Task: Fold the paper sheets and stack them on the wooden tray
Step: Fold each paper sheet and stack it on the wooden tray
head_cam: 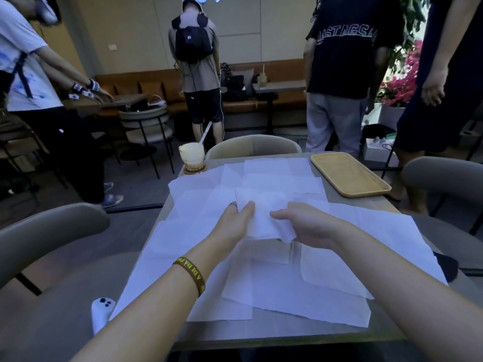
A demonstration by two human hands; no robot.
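Each grip, left hand [235, 223] and right hand [309, 226], pinches the lifted paper sheet [264, 212]; uneven pulling could tear it or skew the fold

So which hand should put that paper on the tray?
Right, probably. The right hand grips the paper sheet and is nearer the wooden tray at far right; the left hand would reach across.

Creased, matt white paper sheets [261, 257] cover a smooth grey table [339, 197], beside a pale wooden tray [350, 176] with a satin finish and a glossy glass cup [192, 155].
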